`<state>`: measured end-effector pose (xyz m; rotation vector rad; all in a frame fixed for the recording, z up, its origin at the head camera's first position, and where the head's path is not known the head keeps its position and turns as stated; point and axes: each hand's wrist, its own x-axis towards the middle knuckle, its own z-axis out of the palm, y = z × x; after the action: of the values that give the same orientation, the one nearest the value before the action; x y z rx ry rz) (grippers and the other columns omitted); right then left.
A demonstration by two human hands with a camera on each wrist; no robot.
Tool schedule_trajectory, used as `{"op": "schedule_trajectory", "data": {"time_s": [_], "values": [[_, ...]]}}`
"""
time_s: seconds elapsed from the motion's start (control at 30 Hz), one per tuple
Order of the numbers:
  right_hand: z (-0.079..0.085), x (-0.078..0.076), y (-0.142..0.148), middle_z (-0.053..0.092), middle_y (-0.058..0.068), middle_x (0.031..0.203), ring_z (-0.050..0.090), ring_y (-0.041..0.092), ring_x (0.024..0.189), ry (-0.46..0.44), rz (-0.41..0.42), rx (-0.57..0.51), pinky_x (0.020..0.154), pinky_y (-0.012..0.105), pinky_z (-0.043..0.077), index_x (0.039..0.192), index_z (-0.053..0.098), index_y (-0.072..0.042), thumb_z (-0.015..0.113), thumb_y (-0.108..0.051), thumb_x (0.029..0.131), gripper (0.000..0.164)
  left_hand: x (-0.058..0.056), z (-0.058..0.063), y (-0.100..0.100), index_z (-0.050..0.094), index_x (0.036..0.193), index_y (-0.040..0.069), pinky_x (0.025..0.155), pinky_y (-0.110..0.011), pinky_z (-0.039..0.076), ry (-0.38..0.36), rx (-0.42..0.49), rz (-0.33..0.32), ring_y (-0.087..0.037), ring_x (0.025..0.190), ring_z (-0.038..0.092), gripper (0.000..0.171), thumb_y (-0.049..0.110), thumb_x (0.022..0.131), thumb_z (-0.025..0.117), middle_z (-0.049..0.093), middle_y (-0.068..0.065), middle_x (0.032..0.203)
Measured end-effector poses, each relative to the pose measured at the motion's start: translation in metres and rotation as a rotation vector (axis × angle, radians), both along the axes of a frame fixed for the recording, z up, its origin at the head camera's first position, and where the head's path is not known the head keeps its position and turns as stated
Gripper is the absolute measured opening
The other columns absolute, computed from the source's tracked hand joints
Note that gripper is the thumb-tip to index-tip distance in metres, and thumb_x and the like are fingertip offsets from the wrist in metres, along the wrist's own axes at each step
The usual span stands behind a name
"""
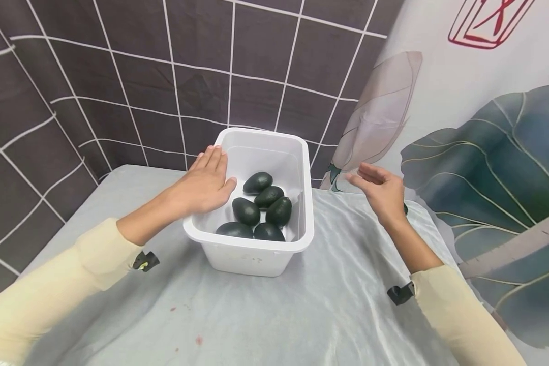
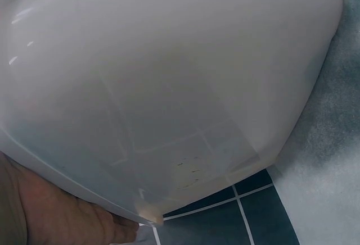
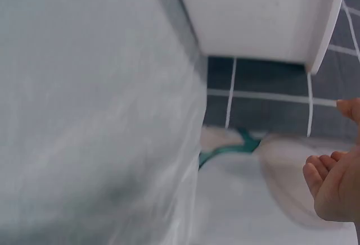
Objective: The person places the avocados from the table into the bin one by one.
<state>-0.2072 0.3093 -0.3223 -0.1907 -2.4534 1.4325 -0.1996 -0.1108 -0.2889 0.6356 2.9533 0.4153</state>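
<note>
A white plastic tub stands on the cloth-covered table with several dark green avocados lying in its lower part. My left hand rests over the tub's left rim, fingers straight and together, thumb toward the inside. In the left wrist view the tub's outer wall fills most of the picture, with the left hand along its rim. To the right of the tub, my right hand hovers above the table, fingers loosely bent and nothing in them. A small dark rounded thing shows behind the right wrist, mostly hidden.
Grey crinkled cloth covers the table, with a few small reddish spots near the front. Behind the tub hangs a dark curtain with white grid lines. A white sheet with large leaf prints hangs at the right.
</note>
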Motion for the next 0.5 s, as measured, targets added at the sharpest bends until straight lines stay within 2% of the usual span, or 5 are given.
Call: {"op": "schedule_trajectory", "data": {"time_s": [0.17,0.37,0.5], "values": [[-0.007,-0.005,0.02,0.071,0.009,0.158,0.068,0.026,0.148,-0.03,-0.058,0.076,0.1,0.016,0.056,0.157,0.068,-0.012,0.089,-0.048,0.096,0.074,-0.001,0.0,-0.002,0.008,0.174,-0.016,0.145,-0.061,-0.001,0.005,-0.004,-0.003,-0.049,0.177,-0.008,0.081,0.039,0.118,0.027,-0.004,-0.035,0.186],[-0.014,-0.009,0.04,0.071,0.008,0.159,0.067,0.026,0.148,-0.067,-0.135,0.102,0.113,0.025,0.057,0.159,0.067,-0.015,0.089,-0.054,0.094,0.079,-0.002,0.0,-0.003,0.007,0.174,-0.016,0.145,-0.061,-0.001,0.004,-0.002,-0.009,-0.049,0.177,-0.008,0.081,0.04,0.118,0.026,-0.005,-0.035,0.186],[-0.019,-0.012,0.053,0.07,0.008,0.16,0.067,0.025,0.149,-0.079,-0.171,0.113,0.114,0.026,0.058,0.16,0.066,-0.015,0.089,-0.053,0.094,0.08,-0.002,-0.001,-0.003,0.007,0.174,-0.016,0.145,-0.061,-0.001,0.002,-0.003,-0.009,-0.049,0.177,-0.008,0.081,0.04,0.118,0.026,-0.004,-0.035,0.186]]}}
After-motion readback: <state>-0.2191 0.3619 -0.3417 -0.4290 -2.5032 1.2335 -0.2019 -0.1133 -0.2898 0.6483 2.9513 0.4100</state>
